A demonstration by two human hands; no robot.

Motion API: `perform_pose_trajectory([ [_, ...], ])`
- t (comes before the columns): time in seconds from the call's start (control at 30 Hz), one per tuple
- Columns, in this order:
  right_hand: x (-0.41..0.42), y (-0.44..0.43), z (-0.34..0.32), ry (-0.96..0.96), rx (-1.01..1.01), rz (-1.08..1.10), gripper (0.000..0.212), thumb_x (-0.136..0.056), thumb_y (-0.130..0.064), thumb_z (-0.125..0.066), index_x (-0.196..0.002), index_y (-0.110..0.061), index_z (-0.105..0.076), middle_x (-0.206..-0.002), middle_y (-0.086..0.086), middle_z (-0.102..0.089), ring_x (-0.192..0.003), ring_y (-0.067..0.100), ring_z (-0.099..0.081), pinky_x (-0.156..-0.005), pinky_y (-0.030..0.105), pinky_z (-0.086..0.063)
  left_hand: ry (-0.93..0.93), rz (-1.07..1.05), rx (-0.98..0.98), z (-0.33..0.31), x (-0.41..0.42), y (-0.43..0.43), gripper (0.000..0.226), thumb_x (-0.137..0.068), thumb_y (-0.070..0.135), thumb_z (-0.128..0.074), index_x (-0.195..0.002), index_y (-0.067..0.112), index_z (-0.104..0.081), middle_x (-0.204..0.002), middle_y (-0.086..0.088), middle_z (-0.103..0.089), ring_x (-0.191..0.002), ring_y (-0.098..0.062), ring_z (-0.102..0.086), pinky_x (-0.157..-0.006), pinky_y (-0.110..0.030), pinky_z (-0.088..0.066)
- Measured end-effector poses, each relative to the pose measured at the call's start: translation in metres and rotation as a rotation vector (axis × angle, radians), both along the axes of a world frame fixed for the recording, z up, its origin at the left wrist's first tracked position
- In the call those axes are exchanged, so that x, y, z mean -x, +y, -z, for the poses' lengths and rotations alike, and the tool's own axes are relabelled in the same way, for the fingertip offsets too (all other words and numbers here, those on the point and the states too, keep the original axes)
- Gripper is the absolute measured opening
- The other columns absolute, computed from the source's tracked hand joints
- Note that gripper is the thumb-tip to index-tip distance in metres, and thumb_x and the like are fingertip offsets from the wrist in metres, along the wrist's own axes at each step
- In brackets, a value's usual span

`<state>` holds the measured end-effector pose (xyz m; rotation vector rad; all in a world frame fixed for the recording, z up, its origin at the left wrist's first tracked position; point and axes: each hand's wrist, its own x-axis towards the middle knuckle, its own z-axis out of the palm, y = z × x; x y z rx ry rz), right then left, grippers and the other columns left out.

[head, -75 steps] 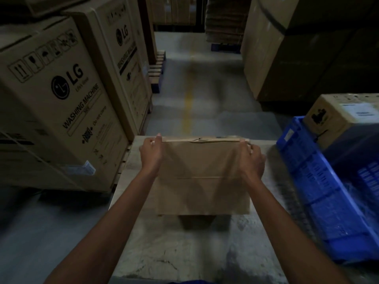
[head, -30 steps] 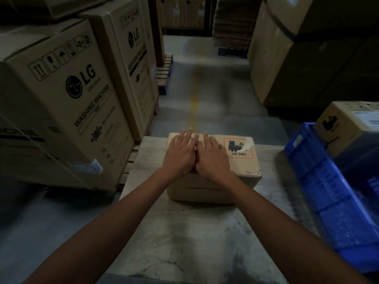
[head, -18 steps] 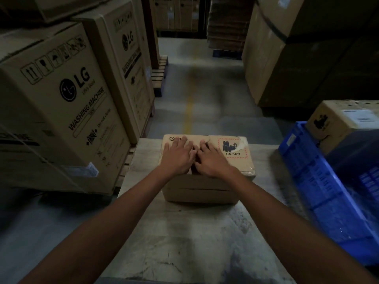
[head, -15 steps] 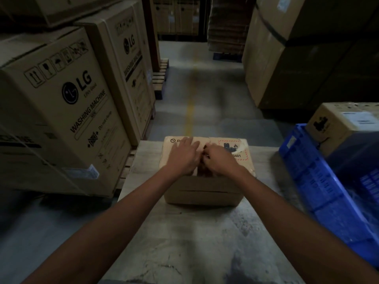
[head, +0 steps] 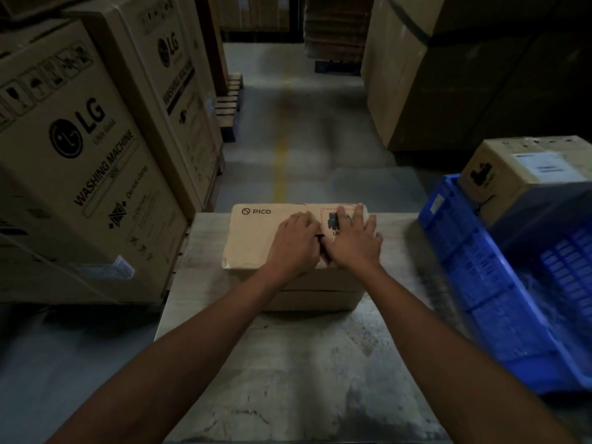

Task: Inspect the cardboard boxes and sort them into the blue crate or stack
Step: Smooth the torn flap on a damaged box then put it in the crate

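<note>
Inspecting the cardboard box (head: 256,238) flat on the desk (head: 288,363) near the blue crate (head: 464,267), with right hand (head: 354,243) fingers spread on its lid and left hand (head: 293,246) fingers curled at the seam, grip untellable; next, likely judging soundness, then lifting it away.

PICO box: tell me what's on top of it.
Both hands rest on the box: left hand near the middle, right hand spread over a red-bordered label. The hands cover most of the label's print, so it cannot be read.
</note>
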<state>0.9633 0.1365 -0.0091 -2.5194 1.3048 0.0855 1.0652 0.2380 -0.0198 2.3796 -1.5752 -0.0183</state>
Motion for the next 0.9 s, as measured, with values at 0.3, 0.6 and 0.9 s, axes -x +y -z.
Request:
perform_pose_trajectory([
  [0.3, 0.034, 0.041, 0.019, -0.279, 0.229, -0.113, 0.062, -0.102, -0.049, -0.021, -0.147, -0.018, -0.050, -0.160, 0.008, -0.038, -0.151, 0.026, -0.028, -0.123, 0.047, -0.017, -0.192, 0.008, 0.066, -0.001, 0.016, 0.017, 0.042, -0.099, 0.037, -0.032, -0.079, 0.020, -0.064, -0.086, -0.004, -0.066, -0.080, -0.024, -0.058, -0.079, -0.040, -0.042],
  [0.6, 0.043, 0.046, 0.033, -0.437, 0.303, -0.290, 0.050, -0.098, -0.035, -0.033, -0.130, -0.017, -0.065, -0.144, 0.007, -0.059, -0.140, 0.028, -0.048, -0.114, 0.054, -0.032, -0.252, 0.069, 0.083, 0.004, 0.015, 0.022, 0.040, -0.098, 0.029, -0.041, -0.069, 0.017, -0.067, -0.068, -0.003, -0.068, -0.064, -0.026, -0.061, -0.080, -0.040, -0.042],
  [0.9, 0.035, 0.047, 0.014, -0.279, 0.158, -0.296, 0.064, -0.098, -0.047, -0.013, -0.128, -0.025, -0.064, -0.155, -0.003, -0.046, -0.149, 0.020, -0.031, -0.122, 0.047, -0.015, -0.124, 0.054, 0.101, 0.001, 0.011, 0.025, 0.047, -0.097, 0.035, -0.030, -0.082, 0.016, -0.071, -0.076, -0.006, -0.072, -0.076, -0.029, -0.064, -0.089, -0.042, -0.042],
])
